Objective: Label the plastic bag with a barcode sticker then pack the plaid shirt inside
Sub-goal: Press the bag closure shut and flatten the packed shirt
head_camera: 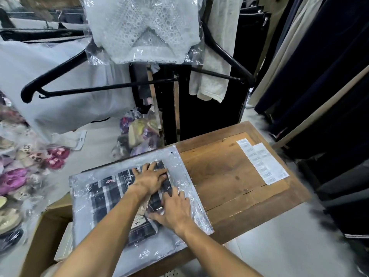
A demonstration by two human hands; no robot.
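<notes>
Lying under both hands' spread fingers (157, 172): plaid shirt (111, 192) inside plastic bag (179, 162).

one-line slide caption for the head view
Both hands, left hand and right hand, press the plaid shirt inside the plastic bag.

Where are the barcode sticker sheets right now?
In the head view, the barcode sticker sheets lie flat on the far right part of the wooden table, right of the plastic bag and both hands.
</notes>
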